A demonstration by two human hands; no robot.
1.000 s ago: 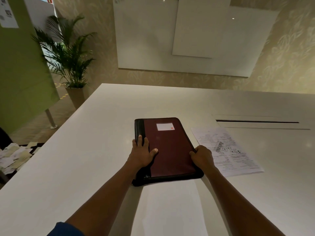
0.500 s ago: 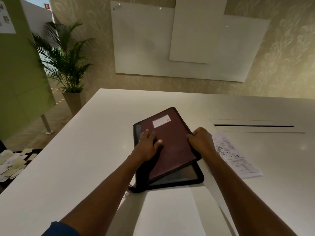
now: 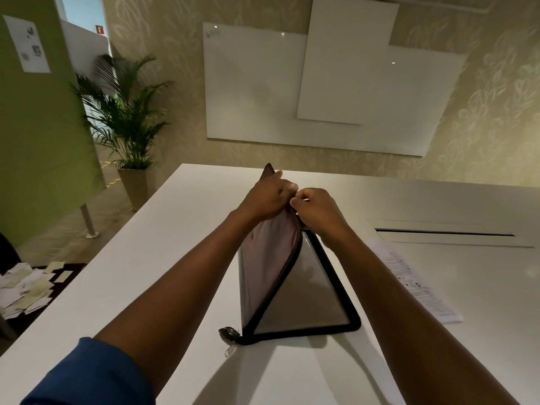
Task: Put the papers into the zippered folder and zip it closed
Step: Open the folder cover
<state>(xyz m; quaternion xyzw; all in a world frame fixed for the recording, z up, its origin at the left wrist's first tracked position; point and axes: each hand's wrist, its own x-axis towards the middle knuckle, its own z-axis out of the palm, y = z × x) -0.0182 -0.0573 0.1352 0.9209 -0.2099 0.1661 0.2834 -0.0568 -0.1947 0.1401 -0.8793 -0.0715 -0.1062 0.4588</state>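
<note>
Both hands together at the raised cover edge of the zippered folder [image 3: 292,287] on the table [image 3: 175,258]: left hand [image 3: 267,197] grips it, right hand [image 3: 317,210] apparently pinches it, opening room for the printed papers [image 3: 420,285] lying just right.

Folder [image 3: 295,290] on table [image 3: 175,258]; papers [image 3: 420,285] to its right, prob. apart.

A dark maroon zippered folder with black edging [image 3: 280,276] stands open, its cover raised steeply and its base flat on the white tabletop [image 3: 163,258]. A printed white paper sheet [image 3: 420,285] lies flat just to its right.
</note>
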